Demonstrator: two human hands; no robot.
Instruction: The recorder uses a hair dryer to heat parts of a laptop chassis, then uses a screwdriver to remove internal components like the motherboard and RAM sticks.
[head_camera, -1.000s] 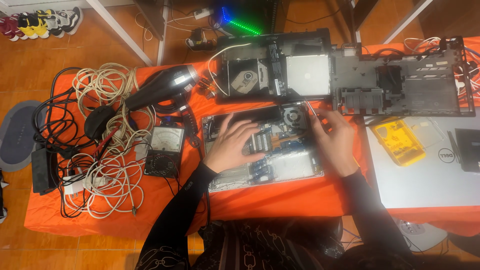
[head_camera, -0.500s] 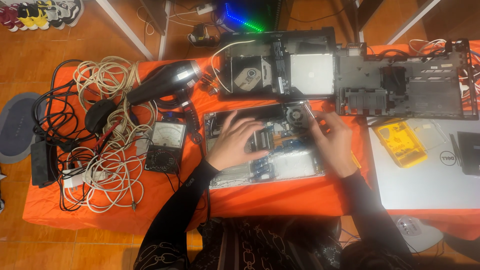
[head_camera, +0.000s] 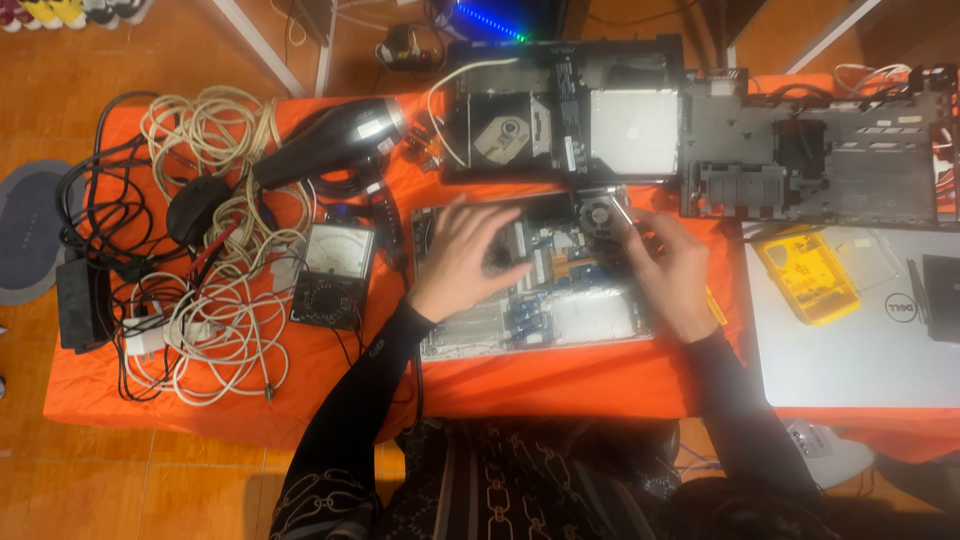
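Observation:
An opened laptop base (head_camera: 590, 320) with its bare circuit board lies on the orange cloth in front of me. My left hand (head_camera: 465, 255) rests flat on the board's left part, fingers spread, holding nothing. My right hand (head_camera: 672, 272) is closed around a thin screwdriver (head_camera: 622, 212), whose metal tip points at the round cooling fan (head_camera: 600, 212) at the board's top right. A bit of yellow handle shows below the hand.
A black hair dryer (head_camera: 330, 145), an analog multimeter (head_camera: 333, 270), a black mouse (head_camera: 195, 205) and tangled cables (head_camera: 210, 320) lie at the left. Stripped laptop shells (head_camera: 560, 120) (head_camera: 830, 170) sit at the back. A yellow case (head_camera: 808, 275) rests on a closed silver laptop (head_camera: 860, 350).
Both hands stay on the opened laptop in nearly the same places. The right hand has shifted slightly toward the fan.

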